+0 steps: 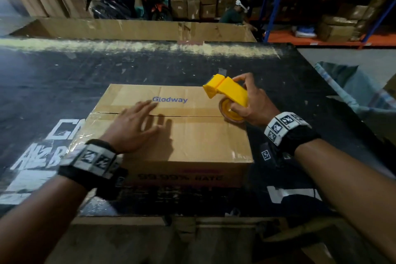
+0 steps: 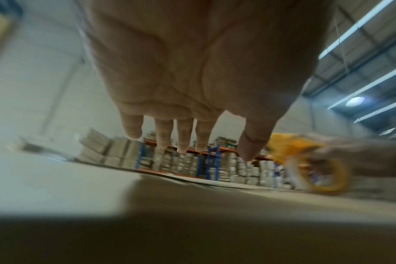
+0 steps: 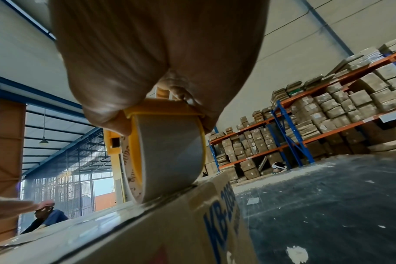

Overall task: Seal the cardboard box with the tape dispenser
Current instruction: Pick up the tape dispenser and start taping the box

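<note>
A brown cardboard box [image 1: 192, 139] marked "Glodway" lies on the dark table, flaps closed, with the centre seam [image 1: 192, 115] running left to right. My left hand [image 1: 132, 126] lies flat on the box top with straight spread fingers [image 2: 183, 135], across the seam on the left part. My right hand [image 1: 250, 100] grips the yellow tape dispenser [image 1: 227, 90] at the seam's right end. The tape roll [image 3: 170, 157] touches the box's right top edge [image 3: 199, 185]. In the left wrist view the dispenser [image 2: 305, 160] is blurred at the right.
The dark, paint-scuffed table [image 1: 107, 66] surrounds the box. A long open carton [image 1: 132, 30] stands beyond the far edge. Shelving with many boxes [image 1: 321, 2] fills the background, where a person [image 1: 235, 13] sits. A blue-grey bag [image 1: 353, 88] hangs at the right.
</note>
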A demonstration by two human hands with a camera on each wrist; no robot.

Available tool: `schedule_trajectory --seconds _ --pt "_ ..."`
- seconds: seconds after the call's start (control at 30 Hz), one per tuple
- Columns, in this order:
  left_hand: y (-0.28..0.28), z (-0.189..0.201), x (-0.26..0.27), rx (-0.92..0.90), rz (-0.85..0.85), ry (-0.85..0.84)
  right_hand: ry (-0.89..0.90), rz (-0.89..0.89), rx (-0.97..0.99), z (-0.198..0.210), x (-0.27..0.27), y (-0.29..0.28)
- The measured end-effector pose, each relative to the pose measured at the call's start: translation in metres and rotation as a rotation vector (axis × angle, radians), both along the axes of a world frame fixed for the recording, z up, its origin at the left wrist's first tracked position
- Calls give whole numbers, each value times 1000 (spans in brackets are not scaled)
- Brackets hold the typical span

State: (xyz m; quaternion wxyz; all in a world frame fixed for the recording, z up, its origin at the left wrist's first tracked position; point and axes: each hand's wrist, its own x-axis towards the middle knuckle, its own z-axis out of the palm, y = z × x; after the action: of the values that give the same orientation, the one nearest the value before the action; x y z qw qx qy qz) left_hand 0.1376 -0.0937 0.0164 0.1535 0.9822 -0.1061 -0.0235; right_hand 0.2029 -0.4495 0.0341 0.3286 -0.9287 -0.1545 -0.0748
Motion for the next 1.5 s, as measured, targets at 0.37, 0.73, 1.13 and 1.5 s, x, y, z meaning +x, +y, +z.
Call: schedule_trajectory --seconds 0.37,0.73,1.13,1.5 --pt "129 -15 1 99 -103 21 123 121 -217 42 25 58" --pt "159 -26 11 -83 -252 -41 48 445 -124 24 47 274" --pt "202 2 51 -1380 312 249 75 461 -202 8 45 290" --pt "191 16 60 -1461 372 288 42 527 -145 5 52 285"
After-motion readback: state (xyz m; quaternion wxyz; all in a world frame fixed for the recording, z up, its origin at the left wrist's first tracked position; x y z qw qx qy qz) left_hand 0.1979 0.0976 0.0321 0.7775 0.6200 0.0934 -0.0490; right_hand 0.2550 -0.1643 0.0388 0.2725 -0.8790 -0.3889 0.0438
